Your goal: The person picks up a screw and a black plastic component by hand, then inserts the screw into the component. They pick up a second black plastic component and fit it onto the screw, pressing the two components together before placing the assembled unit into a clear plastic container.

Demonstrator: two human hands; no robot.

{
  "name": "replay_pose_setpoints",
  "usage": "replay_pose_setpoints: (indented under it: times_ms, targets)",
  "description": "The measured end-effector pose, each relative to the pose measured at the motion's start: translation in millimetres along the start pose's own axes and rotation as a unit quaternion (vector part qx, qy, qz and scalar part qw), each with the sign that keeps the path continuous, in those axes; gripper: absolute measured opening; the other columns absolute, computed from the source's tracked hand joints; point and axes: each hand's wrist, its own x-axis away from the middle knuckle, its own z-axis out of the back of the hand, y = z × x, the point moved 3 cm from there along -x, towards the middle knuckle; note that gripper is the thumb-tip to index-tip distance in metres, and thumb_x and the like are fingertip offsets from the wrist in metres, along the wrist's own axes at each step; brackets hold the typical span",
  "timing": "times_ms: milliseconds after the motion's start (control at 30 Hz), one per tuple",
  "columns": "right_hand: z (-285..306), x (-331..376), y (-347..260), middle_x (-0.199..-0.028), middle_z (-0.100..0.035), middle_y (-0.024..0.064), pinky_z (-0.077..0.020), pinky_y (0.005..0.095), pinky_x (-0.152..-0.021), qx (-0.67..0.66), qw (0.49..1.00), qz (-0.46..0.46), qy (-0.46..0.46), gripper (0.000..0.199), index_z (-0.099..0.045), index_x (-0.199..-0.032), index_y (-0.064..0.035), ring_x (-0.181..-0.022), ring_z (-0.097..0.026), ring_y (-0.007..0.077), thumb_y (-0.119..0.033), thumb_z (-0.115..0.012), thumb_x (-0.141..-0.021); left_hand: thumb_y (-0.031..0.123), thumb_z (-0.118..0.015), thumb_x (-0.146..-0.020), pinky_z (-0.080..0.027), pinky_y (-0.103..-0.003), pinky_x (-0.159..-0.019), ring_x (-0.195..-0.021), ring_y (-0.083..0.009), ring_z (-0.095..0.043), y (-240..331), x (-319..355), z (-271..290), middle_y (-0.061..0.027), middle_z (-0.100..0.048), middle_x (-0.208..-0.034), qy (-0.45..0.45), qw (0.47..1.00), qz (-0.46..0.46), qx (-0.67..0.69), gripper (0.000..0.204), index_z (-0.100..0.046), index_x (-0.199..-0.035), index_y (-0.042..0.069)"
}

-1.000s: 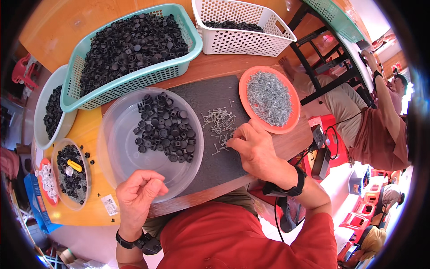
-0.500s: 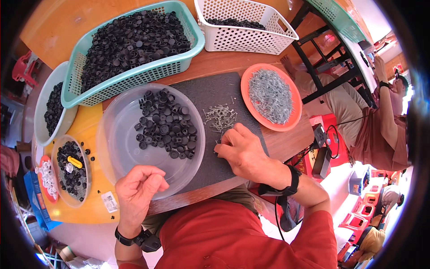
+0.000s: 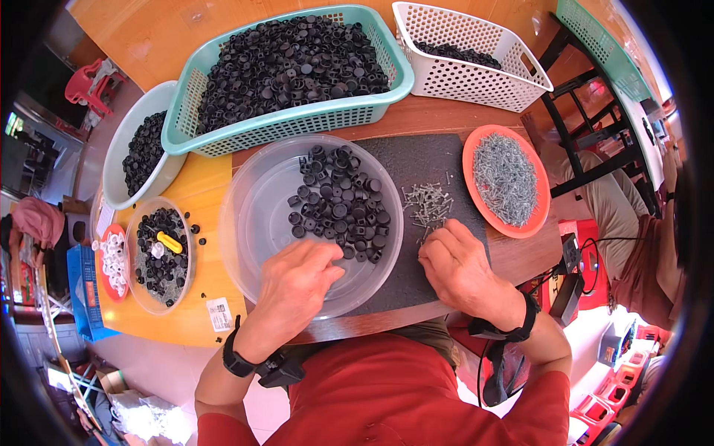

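Note:
My left hand [image 3: 299,281] hangs over the near part of a clear round plastic tub [image 3: 256,223], its fingers pinched together. The tub holds a heap of small black round plastic caps [image 3: 343,201], right beside those fingers. On a dark mat [image 3: 405,160], my right hand [image 3: 460,265] is closed in a pinch just nearer than a small pile of screws [image 3: 428,204]. What either hand holds, if anything, is hidden by the fingers. An orange plate [image 3: 543,189] heaped with more screws stands beyond my right hand.
At the back are a green basket [image 3: 286,123] full of black parts and a white basket [image 3: 468,85]. Left are a pale tub [image 3: 119,167], a clear dish [image 3: 137,286] with a yellow piece [image 3: 169,242], and white parts [image 3: 113,260]. Another person sits at right.
My left hand has moved right and up over the tub's near part. My right hand stays pinched by the screw pile. The whole view has shifted, with the table now further right.

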Motion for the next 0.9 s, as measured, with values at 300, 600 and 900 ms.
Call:
replay_pose_setpoints:
  times_ms: [300, 600, 900]
  targets:
    - [5, 4, 0, -0.075, -0.051, 0.011, -0.0429, 0.0369, -0.061, -0.034, 0.996, -0.068, 0.043, 0.033, -0.061, -0.093, -0.0007, -0.069, -0.048, 0.0281, 0.008, -0.061, -0.061, 0.0, -0.069, -0.069, -0.045, -0.035, -0.058, -0.066, -0.0258, -0.057, 8, -13, -11, -0.0089, -0.058, -0.072, -0.022, 0.998, -0.035, -0.042, 0.023, -0.06, -0.089, 0.002]
    - [11, 6, 1, -0.08, -0.059, 0.0095, -0.0433, 0.0363, -0.062, -0.125, 0.974, -0.149, 0.12, 0.02, -0.062, -0.086, -0.0022, -0.073, -0.053, 0.0286, 0.006, -0.067, -0.069, 0.004, -0.072, -0.065, -0.045, -0.038, -0.056, -0.064, -0.0289, -0.057, 0, -16, -31, -0.0107, -0.059, -0.069, -0.051, 0.989, -0.078, -0.111, 0.021, -0.06, -0.082, 0.002]
    - [16, 4, -8, -0.081, -0.059, 0.0072, -0.0437, 0.0311, -0.064, -0.2, 0.942, -0.204, 0.176, 0.019, -0.065, -0.086, -0.003, -0.073, -0.054, 0.023, 0.004, -0.07, -0.069, -0.001, -0.071, -0.067, -0.047, -0.034, -0.057, -0.065, -0.024, -0.059, -2, -9, -26, -0.0118, -0.061, -0.073, -0.042, 0.997, -0.055, -0.037, 0.021, -0.061, -0.085, 0.0]
